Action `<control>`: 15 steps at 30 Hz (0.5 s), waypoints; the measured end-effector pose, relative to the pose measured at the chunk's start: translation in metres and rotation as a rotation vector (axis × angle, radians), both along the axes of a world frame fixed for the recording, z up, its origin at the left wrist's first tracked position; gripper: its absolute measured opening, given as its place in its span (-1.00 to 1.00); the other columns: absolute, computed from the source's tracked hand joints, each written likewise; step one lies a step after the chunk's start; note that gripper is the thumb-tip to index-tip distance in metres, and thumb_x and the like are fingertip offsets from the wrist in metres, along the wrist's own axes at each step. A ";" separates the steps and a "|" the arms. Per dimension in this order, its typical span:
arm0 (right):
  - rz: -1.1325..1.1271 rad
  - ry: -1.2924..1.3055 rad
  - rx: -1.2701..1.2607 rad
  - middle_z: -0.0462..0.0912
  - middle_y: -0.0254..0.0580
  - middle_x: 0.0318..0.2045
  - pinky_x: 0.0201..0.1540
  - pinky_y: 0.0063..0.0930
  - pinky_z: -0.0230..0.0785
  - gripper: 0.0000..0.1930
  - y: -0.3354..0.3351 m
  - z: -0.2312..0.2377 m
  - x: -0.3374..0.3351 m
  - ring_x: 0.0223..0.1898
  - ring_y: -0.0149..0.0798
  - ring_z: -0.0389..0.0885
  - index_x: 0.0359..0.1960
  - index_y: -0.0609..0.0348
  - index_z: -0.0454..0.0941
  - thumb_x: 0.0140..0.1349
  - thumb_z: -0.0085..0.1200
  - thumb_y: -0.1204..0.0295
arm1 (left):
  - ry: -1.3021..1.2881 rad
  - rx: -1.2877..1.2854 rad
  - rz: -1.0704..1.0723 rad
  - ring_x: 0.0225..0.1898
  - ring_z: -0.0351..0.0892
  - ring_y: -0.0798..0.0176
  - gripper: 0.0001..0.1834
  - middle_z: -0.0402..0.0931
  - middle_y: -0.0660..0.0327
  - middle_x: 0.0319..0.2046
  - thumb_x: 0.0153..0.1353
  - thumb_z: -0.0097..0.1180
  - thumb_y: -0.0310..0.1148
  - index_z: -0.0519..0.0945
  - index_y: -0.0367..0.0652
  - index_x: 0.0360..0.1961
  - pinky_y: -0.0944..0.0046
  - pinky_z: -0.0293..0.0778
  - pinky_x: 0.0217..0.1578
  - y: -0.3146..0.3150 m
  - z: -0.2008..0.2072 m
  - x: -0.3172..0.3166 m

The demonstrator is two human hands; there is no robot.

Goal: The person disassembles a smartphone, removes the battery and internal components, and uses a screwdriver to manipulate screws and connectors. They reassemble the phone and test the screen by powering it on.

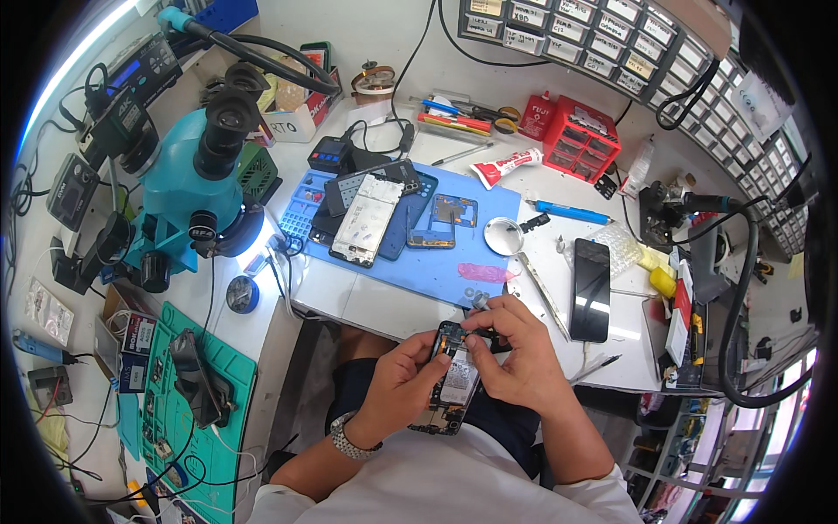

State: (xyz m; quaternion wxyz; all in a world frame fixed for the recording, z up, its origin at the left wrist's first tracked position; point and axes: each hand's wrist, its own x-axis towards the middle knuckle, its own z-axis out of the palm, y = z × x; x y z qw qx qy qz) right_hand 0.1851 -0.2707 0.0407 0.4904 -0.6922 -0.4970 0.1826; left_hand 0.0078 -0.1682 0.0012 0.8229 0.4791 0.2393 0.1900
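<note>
Above my lap, an opened phone [458, 384] shows its pale battery and dark inner boards. My left hand [403, 377] grips it by its left side, thumb over the upper part. At the phone's top right corner, the fingers of my right hand [517, 354] are pinched together; a small dark part shows beside them, but what they hold is mostly hidden. Just beyond those fingertips is a small grey metal piece [479, 300], too small to name. On the blue mat [410, 284] lie a silver phone frame [368, 218] and a blue phone mid-frame [434, 234].
A teal microscope [188, 175] stands at the left, above a green work mat [236, 410]. Right of the blue mat are a round white dish [503, 236], tweezers [543, 295], a black phone [591, 293] and a blue pen-shaped tool [572, 212]. A red drawer box [580, 140] stands behind.
</note>
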 end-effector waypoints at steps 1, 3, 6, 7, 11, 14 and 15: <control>0.001 0.010 -0.010 0.60 -0.09 -0.14 -0.21 -0.45 0.49 -0.77 0.000 0.002 -0.001 -0.22 -0.25 0.64 -0.06 0.23 0.74 0.24 0.31 0.61 | -0.016 -0.023 0.013 -0.11 0.58 0.62 -0.62 0.69 0.29 -0.01 0.62 0.11 -0.49 0.51 -0.38 0.37 0.51 0.54 -0.13 0.000 0.001 0.001; 0.001 0.032 -0.032 0.60 -0.09 -0.13 -0.21 -0.45 0.50 -0.77 0.000 0.007 -0.002 -0.23 -0.26 0.63 -0.06 0.23 0.74 0.24 0.31 0.61 | -0.038 -0.031 -0.015 0.02 0.65 0.50 -0.61 0.70 0.18 0.08 0.60 0.05 -0.55 0.51 -0.39 0.38 0.41 0.61 0.02 0.001 -0.004 -0.002; 0.016 -0.010 -0.001 0.60 -0.07 -0.12 -0.17 -0.43 0.55 -0.78 -0.001 0.003 -0.001 -0.19 -0.23 0.67 -0.06 0.23 0.76 0.26 0.28 0.63 | -0.042 -0.015 -0.039 0.08 0.69 0.44 -0.60 0.70 0.13 0.12 0.60 0.02 -0.57 0.50 -0.39 0.40 0.36 0.64 0.09 0.003 -0.008 -0.005; 0.021 -0.034 0.009 0.61 -0.04 -0.11 -0.15 -0.41 0.57 -0.78 -0.001 0.000 -0.001 -0.16 -0.19 0.69 -0.06 0.23 0.76 0.27 0.27 0.64 | -0.038 -0.005 -0.043 0.09 0.69 0.44 -0.60 0.71 0.13 0.12 0.61 0.01 -0.57 0.50 -0.39 0.40 0.36 0.64 0.10 0.004 -0.009 -0.005; 0.040 -0.135 0.023 0.61 0.05 -0.08 -0.07 -0.35 0.62 -0.77 -0.002 -0.005 -0.001 -0.07 -0.03 0.74 -0.06 0.20 0.79 0.30 0.25 0.66 | -0.008 0.028 -0.023 0.05 0.69 0.45 -0.58 0.72 0.16 0.09 0.56 0.16 -0.55 0.51 -0.39 0.38 0.38 0.65 0.05 0.001 -0.002 -0.001; 0.050 -0.132 0.011 0.60 0.10 -0.03 -0.04 -0.29 0.63 -0.75 -0.003 -0.002 -0.004 -0.05 0.04 0.73 -0.06 0.15 0.81 0.29 0.24 0.67 | 0.063 0.183 -0.012 0.01 0.70 0.47 -0.54 0.73 0.18 0.06 0.50 0.28 -0.55 0.52 -0.39 0.36 0.39 0.65 0.01 -0.001 0.002 0.001; 0.051 -0.118 0.006 0.60 0.12 -0.02 -0.04 -0.28 0.63 -0.75 -0.003 -0.001 -0.004 -0.04 0.06 0.73 -0.06 0.14 0.81 0.29 0.24 0.67 | 0.079 0.212 -0.017 0.00 0.70 0.48 -0.53 0.73 0.18 0.05 0.48 0.31 -0.55 0.52 -0.38 0.35 0.40 0.65 0.00 0.000 0.001 0.001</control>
